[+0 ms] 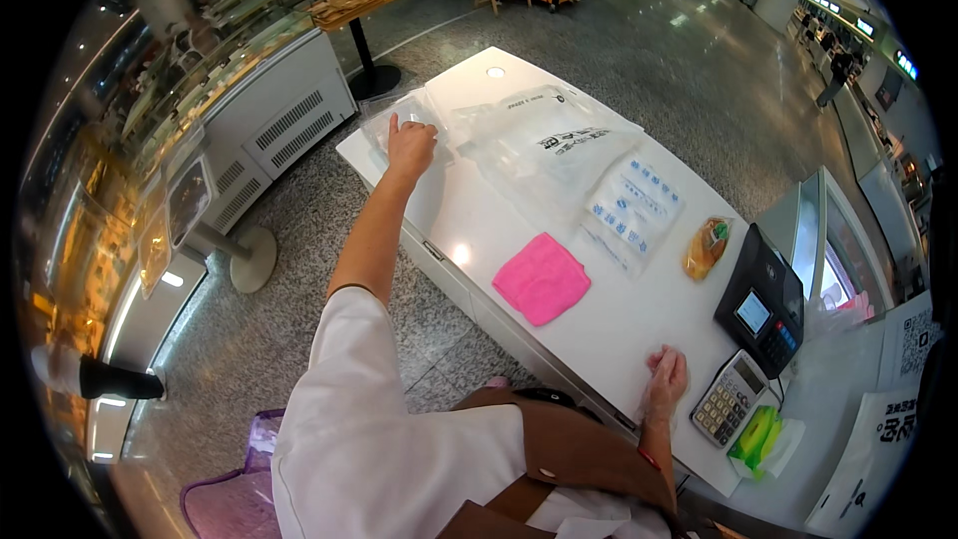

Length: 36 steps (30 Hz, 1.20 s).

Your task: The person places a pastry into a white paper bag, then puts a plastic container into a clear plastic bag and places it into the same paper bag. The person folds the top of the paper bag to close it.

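My bare left hand [412,148] reaches to the far left end of a white counter [456,224]. It is over clear plastic packaging [382,116], its fingers partly curled; whether it grips any of it is hidden. In a thin clear plastic glove, my right hand [666,374] rests curled near the counter's front edge, with nothing visible in it, left of a calculator [727,398]. Between my hands lie a folded pink cloth [542,278], large printed plastic bags [554,138] and smaller bags with blue print [636,202]. A wrapped bread roll [706,248] lies farther right.
A black payment terminal [763,307] and a green tissue pack [756,438] occupy the right end. Left of the counter stand a white refrigerated case [288,123] and a round-based stand [253,258]. A small table with trays [348,6] is beyond. Another person's leg [120,380] shows at far left.
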Tool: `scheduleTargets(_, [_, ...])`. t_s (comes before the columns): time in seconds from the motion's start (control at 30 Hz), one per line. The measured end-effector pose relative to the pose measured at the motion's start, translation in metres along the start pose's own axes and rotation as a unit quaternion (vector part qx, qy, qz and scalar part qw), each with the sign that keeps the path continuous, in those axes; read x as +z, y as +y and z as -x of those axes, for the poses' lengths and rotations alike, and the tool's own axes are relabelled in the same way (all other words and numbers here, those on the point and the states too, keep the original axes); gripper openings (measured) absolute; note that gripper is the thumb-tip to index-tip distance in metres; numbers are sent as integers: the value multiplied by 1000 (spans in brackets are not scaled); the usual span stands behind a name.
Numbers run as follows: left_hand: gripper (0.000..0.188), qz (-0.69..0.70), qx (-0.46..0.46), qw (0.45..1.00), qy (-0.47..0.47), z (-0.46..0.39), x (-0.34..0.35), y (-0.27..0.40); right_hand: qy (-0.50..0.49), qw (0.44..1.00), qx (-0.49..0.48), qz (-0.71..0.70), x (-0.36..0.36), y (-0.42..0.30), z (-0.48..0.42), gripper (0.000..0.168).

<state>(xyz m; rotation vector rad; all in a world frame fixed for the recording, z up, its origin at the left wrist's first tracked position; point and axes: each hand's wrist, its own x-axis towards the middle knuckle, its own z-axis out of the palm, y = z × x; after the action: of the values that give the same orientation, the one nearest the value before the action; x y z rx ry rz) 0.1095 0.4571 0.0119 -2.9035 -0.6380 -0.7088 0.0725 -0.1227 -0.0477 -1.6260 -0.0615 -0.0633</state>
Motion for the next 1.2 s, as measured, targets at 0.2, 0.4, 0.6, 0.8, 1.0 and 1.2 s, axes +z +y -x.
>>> scheduleTargets(0.2, [12,-22,-1,999,-25,-2,-11,2,2,999,-11,30,1,-2,-1,23])
scheduleTargets(0.4, [13,1,34,978,206,8,-15,12,-4,1000,-14,4,-1,1,-1,23])
scheduleTargets(0.6, [12,266,36,958,99,97,-53,102,-7,1000,14,7,0,-3,-1,23])
scheduleTargets(0.8, [21,291,140,945,-60,172,-59,209,-24,1000,-9,10,-9,8,-3,25])
scheduleTargets(1.0, [25,238,160,956,-58,184,-54,221,-24,999,21,-22,-5,-2,-5,20])
scheduleTargets(1.2, [31,229,6,969,96,139,-43,144,-55,996,50,-58,-7,-8,1,23])
